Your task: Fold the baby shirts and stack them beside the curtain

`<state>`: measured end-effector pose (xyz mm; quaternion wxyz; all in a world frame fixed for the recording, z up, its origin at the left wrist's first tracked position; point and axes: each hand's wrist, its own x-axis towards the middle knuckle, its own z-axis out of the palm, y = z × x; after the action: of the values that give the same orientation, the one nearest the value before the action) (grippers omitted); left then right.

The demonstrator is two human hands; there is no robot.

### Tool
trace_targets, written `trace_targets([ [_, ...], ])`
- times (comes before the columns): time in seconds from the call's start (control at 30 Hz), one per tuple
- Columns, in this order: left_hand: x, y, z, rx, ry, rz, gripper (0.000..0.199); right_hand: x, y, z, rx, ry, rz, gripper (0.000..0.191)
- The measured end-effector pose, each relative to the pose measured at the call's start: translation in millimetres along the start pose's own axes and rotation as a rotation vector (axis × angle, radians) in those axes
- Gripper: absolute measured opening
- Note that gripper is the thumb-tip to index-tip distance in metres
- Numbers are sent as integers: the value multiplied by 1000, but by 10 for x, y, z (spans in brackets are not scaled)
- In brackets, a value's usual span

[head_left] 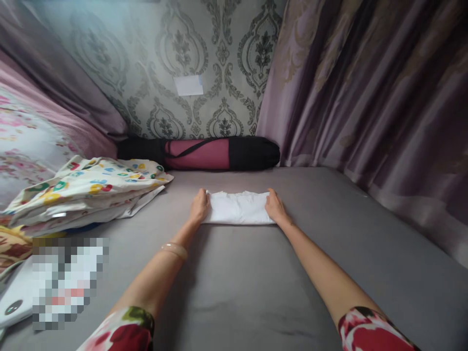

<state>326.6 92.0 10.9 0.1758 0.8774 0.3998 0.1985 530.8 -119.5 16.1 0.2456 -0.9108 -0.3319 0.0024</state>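
A white cloth (238, 208), folded into a flat rectangle, lies on or just over the grey bed sheet (248, 273) in front of me; I cannot tell whether it is a garment. My left hand (200, 205) grips its left end, fingers closed round the edge. At the opposite end, my right hand (275, 206) is closed on the right edge. Between both hands the cloth stretches fairly straight, its far edge a little uneven. The fingertips are partly hidden by the fabric.
A pile of patterned fabric (98, 183) lies on the left, with a white device (22, 297) and a blurred patch nearer me. Against the patterned wall (223, 63) rests a long black and maroon bag (199, 153). Purple curtains (365, 87) hang on both sides.
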Motion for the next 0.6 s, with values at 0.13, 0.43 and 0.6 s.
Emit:
trace_targets([
  [0.13, -25, 43, -68, 96, -25, -10, 24, -18, -41, -37, -134, -34, -5, 45],
  [0.43, 3, 76, -119, 286, -19, -2, 28, -34, -146, -152, -333, 15, 9, 33],
  [0.6, 98, 270, -106, 321, -30, 314, 31, 59, -379, -117, -307, -66, -358, 33],
])
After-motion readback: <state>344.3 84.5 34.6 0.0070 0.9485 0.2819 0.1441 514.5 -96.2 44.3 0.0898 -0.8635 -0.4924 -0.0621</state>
